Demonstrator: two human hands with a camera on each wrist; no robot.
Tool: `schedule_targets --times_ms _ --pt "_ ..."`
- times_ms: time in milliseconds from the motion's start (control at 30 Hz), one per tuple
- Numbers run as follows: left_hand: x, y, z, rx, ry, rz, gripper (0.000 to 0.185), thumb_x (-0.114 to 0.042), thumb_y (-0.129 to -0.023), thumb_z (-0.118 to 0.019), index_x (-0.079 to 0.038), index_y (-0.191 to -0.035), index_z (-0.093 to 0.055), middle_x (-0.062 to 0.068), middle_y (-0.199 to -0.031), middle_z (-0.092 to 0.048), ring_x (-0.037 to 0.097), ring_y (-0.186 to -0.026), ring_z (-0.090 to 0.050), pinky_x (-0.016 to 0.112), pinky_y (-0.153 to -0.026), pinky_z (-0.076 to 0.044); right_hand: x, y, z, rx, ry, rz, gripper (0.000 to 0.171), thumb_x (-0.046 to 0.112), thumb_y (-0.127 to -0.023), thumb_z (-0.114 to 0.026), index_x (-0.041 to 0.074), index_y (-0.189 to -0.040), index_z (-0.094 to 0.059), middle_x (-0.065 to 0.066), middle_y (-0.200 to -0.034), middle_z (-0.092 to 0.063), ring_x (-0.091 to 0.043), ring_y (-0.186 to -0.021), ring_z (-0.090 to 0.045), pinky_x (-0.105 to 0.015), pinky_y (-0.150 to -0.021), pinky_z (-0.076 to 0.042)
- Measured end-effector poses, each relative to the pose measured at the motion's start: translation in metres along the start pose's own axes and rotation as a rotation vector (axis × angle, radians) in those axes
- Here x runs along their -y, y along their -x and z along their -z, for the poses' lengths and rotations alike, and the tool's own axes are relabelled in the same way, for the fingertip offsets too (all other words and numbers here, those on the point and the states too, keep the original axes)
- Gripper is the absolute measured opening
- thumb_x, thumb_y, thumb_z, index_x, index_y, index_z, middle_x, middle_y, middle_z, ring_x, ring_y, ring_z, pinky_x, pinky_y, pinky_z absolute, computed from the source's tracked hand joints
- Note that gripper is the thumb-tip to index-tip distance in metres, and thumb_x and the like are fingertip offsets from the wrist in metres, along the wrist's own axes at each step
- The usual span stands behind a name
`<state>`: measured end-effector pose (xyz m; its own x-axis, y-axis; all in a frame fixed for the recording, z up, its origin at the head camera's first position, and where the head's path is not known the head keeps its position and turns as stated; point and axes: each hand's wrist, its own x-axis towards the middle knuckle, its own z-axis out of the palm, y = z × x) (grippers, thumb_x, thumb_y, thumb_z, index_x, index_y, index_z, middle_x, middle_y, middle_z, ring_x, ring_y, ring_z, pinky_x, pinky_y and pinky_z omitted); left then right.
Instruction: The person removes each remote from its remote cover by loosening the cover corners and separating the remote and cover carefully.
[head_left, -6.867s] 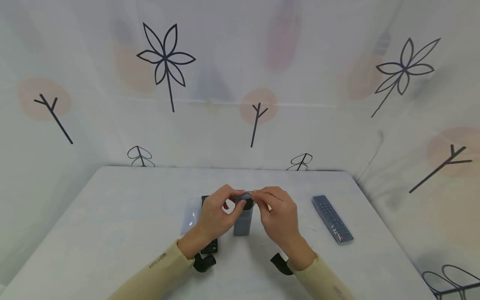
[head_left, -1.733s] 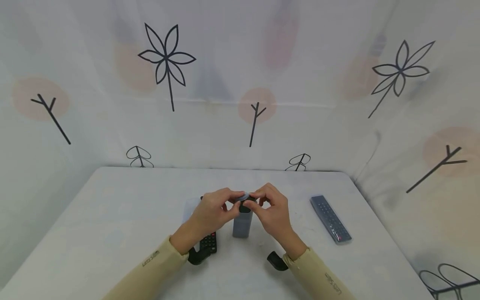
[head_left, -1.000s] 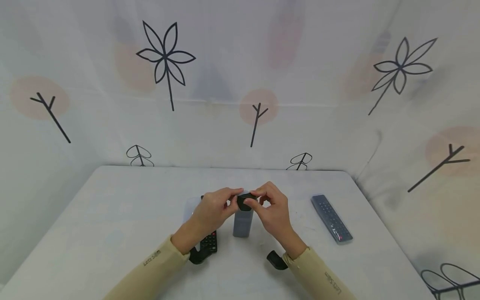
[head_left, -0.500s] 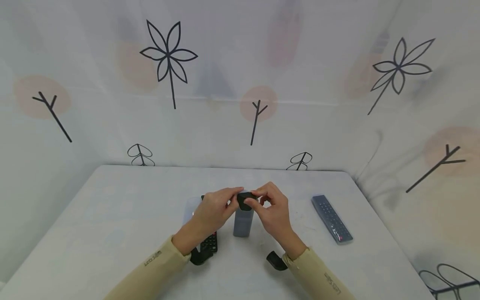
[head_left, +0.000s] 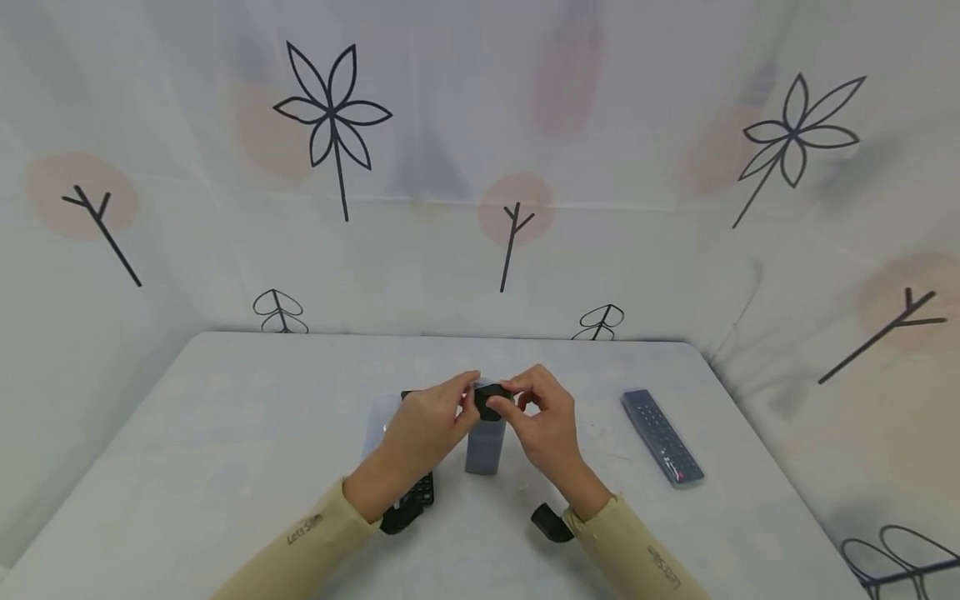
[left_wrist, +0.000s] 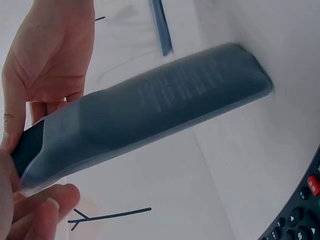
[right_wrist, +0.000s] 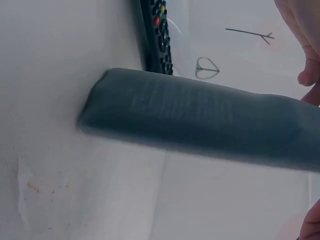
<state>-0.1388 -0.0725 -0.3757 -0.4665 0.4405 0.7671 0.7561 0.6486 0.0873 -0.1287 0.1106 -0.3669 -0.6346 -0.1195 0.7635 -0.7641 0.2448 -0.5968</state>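
Observation:
A remote control (head_left: 492, 404) stands nearly upright at the table's middle, its lower end on the tabletop. A translucent bluish sleeve (head_left: 483, 450) covers most of it; the black upper end shows bare at the front. My left hand (head_left: 427, 421) pinches the sleeve's rim at the upper left. On the other side, my right hand (head_left: 546, 417) grips the black end between thumb and fingers. The left wrist view shows the sleeve's loose edge (left_wrist: 35, 175) beside the left fingertips (left_wrist: 67, 195). Most of the right hand is outside the right wrist view.
A second, black remote (head_left: 426, 490) lies left of the upright one, partly behind my left arm. Beside it is a clear plastic sleeve (head_left: 381, 421). A sleeved remote (head_left: 662, 437) lies at the right. Patterned cloth (head_left: 420, 275) hangs behind the table.
The sleeve's rim, earlier bunched across the top between both hands, has moved behind the black end, which is now more exposed. My left fingertips have shifted slightly left and up.

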Motion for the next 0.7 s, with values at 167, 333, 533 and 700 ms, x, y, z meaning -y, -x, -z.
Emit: schedule_targets --times_ms 167,333,533,700 --pt "0.0 -0.004 0.0 0.008 -0.019 0.011 0.022 0.001 -0.084 -0.069 0.006 -0.106 -0.068 0.01 -0.084 -0.072 0.008 -0.055 -0.06 0.017 -0.053 -0.051 -0.002 -0.001 0.003 0.005 -0.005 0.006 0.03 -0.019 -0.068 -0.079 -0.005 -0.09 -0.064 -0.014 -0.081 -0.06 -0.018 -0.073 -0.056 -0.024 -0.058 -0.047" --pt "0.0 -0.008 -0.001 0.038 0.028 0.065 0.013 0.002 -0.086 -0.066 0.003 -0.099 -0.067 0.007 -0.079 -0.07 0.005 -0.054 -0.057 0.015 -0.052 -0.049 -0.005 -0.002 0.005 0.014 -0.014 0.02 0.03 -0.019 -0.068 -0.079 -0.004 -0.089 -0.064 -0.013 -0.081 -0.06 -0.022 -0.072 -0.055 -0.026 -0.057 -0.047" --pt "0.001 -0.009 -0.004 0.079 0.152 0.266 0.011 -0.003 -0.089 -0.062 -0.005 -0.097 -0.069 0.002 -0.078 -0.071 -0.001 -0.043 -0.031 0.016 -0.041 -0.03 -0.008 -0.003 0.007 0.026 -0.018 0.022 0.029 -0.018 -0.069 -0.08 -0.004 -0.089 -0.064 -0.012 -0.081 -0.06 -0.018 -0.072 -0.055 -0.027 -0.057 -0.047" --pt "0.004 -0.011 -0.005 0.17 0.403 0.5 0.013 -0.008 -0.096 -0.059 -0.009 -0.1 -0.071 0.001 -0.088 -0.073 0.001 -0.048 -0.037 0.022 -0.046 -0.036 -0.01 -0.003 0.01 0.039 -0.04 -0.004 0.029 -0.018 -0.07 -0.079 -0.004 -0.091 -0.064 -0.013 -0.082 -0.061 -0.016 -0.074 -0.055 -0.027 -0.058 -0.048"
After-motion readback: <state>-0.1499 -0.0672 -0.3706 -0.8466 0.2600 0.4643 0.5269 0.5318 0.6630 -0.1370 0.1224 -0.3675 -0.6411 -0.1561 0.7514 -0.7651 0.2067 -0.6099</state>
